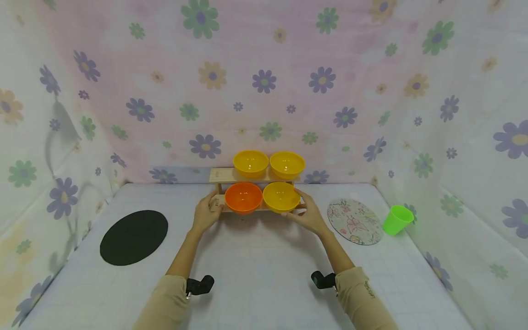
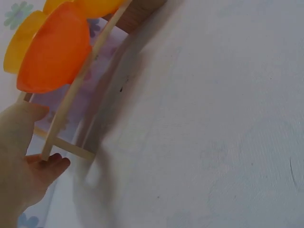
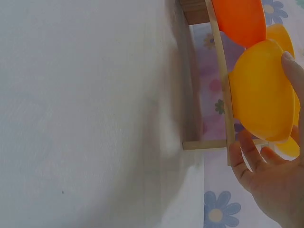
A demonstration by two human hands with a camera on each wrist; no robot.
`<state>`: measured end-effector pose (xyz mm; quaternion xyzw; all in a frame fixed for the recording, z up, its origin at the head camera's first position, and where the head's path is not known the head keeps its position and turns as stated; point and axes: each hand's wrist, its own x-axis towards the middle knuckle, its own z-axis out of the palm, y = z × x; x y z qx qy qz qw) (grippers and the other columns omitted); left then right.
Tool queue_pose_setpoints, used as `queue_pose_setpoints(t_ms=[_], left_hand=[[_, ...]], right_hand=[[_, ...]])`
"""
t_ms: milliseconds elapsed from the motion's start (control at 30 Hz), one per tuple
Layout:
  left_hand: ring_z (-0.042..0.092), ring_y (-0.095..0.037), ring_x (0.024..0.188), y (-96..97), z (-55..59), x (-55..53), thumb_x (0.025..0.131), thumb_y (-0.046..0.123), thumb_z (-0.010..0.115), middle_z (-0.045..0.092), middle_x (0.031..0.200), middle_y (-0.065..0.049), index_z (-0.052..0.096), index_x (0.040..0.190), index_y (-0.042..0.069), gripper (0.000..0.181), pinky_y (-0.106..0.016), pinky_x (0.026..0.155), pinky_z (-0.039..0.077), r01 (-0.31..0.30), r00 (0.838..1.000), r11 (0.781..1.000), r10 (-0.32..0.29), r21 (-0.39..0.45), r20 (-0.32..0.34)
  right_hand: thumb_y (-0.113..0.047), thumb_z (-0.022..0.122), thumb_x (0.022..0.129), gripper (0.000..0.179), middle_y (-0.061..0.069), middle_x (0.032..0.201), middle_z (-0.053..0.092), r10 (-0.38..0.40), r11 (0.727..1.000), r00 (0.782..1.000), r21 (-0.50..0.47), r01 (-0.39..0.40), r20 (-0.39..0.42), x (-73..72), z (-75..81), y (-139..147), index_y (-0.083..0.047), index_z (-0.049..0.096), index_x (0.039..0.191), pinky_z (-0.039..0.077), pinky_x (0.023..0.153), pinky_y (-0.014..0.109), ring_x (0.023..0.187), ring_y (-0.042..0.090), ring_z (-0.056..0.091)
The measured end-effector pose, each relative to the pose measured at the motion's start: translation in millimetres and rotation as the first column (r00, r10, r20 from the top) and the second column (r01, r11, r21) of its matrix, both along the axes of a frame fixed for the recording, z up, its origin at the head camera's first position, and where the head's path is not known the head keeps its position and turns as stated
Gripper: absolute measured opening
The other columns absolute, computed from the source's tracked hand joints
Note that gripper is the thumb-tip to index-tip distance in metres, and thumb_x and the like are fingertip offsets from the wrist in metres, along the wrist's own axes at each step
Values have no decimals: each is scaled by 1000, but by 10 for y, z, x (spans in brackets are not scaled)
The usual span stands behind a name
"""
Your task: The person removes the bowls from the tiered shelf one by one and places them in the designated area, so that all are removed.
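A two-tier wooden rack [image 1: 222, 175] bears an orange bowl [image 1: 243, 198] and a yellow bowl [image 1: 281, 198] on its lower board. Two more yellow bowls stand above: one upper left [image 1: 250, 164], one upper right [image 1: 287, 165]. My left hand [image 1: 205, 214] holds the left end of the lower board, thumb above and fingertips [image 2: 57, 166] beneath it. My right hand [image 1: 308, 215] is around the right side of the lower yellow bowl, its thumb [image 3: 293, 71] on the bowl near the rim. Its other fingers curve beside the bowl and the board's right end.
On the left of the white table [image 1: 255, 275] lies a black round mat [image 1: 134, 237]. A patterned round mat [image 1: 354, 221] lies to the right, with a green cup [image 1: 398, 220] beside it. Flowered cloth [image 1: 264, 59] hangs behind and at both sides.
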<state>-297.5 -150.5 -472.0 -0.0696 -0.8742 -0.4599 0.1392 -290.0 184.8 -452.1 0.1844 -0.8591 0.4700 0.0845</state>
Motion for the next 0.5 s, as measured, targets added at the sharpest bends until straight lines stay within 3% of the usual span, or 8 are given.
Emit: queue_pose_setpoints(t_ms=[200,367,500], left_hand=[[44,-45,123,42,-105,-52,87,13,63,51,129,-29,48,128,-12,50,-54,105,33,-45,999,999,45,25,9],[43,-44,126,44,-133,-77,89,14,62,51,132,-26,49,130,-9,48,-53,105,32,-59,997,995,55,83,53],[40,-42,129,42,-144,-108,89,17,64,48,136,-24,50,131,-5,50,-54,106,30,-74,994,986,61,151,87]], right_hand=[[-19,77,78,81,24,145,34,9,998,998,-62,-5,70,-34,-38,-52,-5,34,145,56,73,34,95,36,60],[-20,77,77,79,24,142,38,4,998,996,-66,2,91,-49,-45,-78,-2,37,142,55,73,29,90,30,59],[-19,77,76,85,25,142,38,12,997,996,-71,-5,90,-69,-26,-91,1,31,145,54,76,33,90,29,59]])
